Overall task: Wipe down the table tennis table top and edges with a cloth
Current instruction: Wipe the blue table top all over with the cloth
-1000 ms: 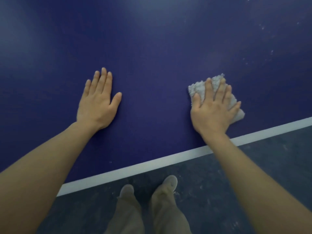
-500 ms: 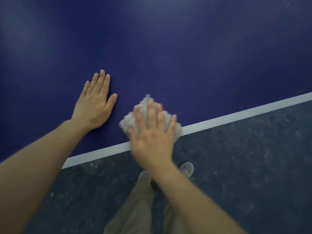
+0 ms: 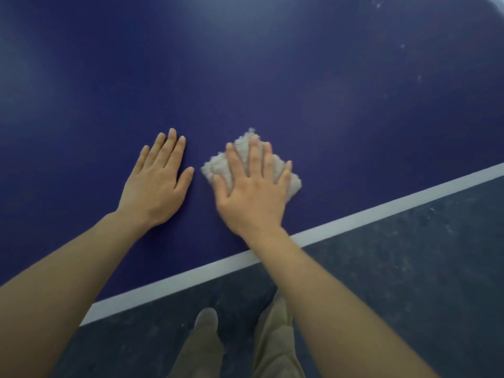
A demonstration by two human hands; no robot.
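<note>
The dark blue table tennis table (image 3: 272, 77) fills the upper part of the head view, with a white line (image 3: 381, 211) along its near edge. A folded grey-white cloth (image 3: 218, 166) lies on the top a little in from that edge. My right hand (image 3: 253, 189) presses flat on the cloth with straight, spread fingers and hides most of it. My left hand (image 3: 158, 184) rests flat on the bare table top just left of the cloth, fingers straight and together.
Below the table edge is a dark speckled floor (image 3: 409, 282). My legs in khaki trousers (image 3: 275, 336) and a shoe (image 3: 207, 317) stand close to the edge. Pale specks (image 3: 402, 46) dot the table top at the far right.
My right hand slid the cloth from the right toward my left hand, dipping over the white edge line, then back onto the blue top. My left hand stayed flat on the table.
</note>
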